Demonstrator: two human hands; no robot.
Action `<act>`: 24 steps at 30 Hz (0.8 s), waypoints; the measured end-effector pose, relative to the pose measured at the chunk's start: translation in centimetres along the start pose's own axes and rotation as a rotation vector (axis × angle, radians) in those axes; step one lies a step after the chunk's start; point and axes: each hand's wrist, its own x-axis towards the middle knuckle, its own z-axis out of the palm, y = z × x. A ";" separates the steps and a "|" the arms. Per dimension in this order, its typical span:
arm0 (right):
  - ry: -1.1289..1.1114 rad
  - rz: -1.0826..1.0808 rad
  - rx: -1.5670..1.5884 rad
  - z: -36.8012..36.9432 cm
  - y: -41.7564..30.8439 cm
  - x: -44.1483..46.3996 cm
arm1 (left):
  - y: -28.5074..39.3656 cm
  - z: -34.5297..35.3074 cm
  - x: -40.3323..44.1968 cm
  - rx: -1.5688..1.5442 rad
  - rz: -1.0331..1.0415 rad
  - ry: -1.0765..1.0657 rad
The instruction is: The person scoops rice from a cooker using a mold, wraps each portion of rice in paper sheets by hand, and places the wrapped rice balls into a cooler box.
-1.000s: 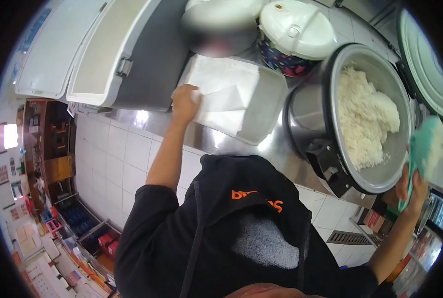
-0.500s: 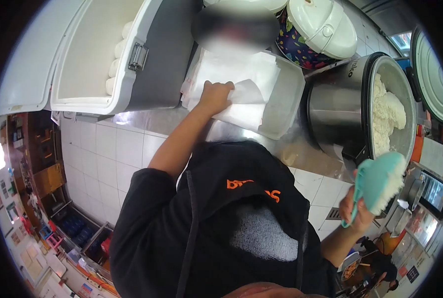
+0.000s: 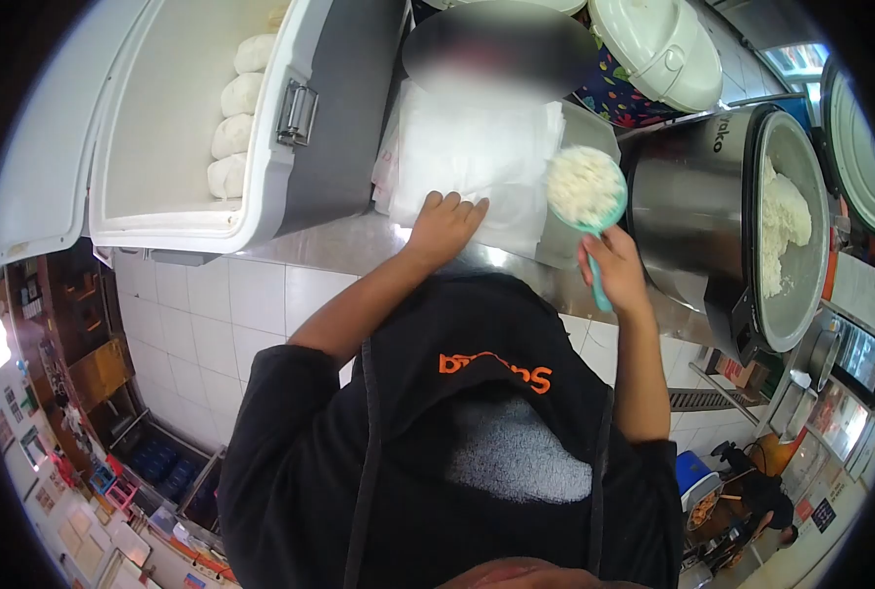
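My left hand (image 3: 445,231) is at the near edge of a stack of white wrapping paper (image 3: 457,147), fingers curled and closed on the top sheet. My right hand (image 3: 614,265) grips the handle of a teal plastic rice scoop (image 3: 608,218), heaped with white rice (image 3: 584,185). The scoop hangs just right of the paper, over the pale tray (image 3: 599,133) beneath the stack. Further right stands a large steel rice cooker (image 3: 683,196), lid up, with more cooked rice (image 3: 786,221) inside.
An open cooler box (image 3: 334,118) on the left holds several white wrapped bundles (image 3: 233,135). Behind the tray are a blurred dark round shape (image 3: 496,49) and a patterned container with a white lid (image 3: 658,49). Another person (image 3: 766,506) is at the far lower right.
My right hand has brought the rice-filled scoop from beside the cooker leftward to the paper, turning its open side into view. The lifted paper sheet now lies flatter under my left hand.
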 end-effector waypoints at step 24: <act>-0.272 -0.789 -1.187 11.3 -1.6 19.3 | -4.4 11.3 -3.8 -0.716 -0.671 -0.050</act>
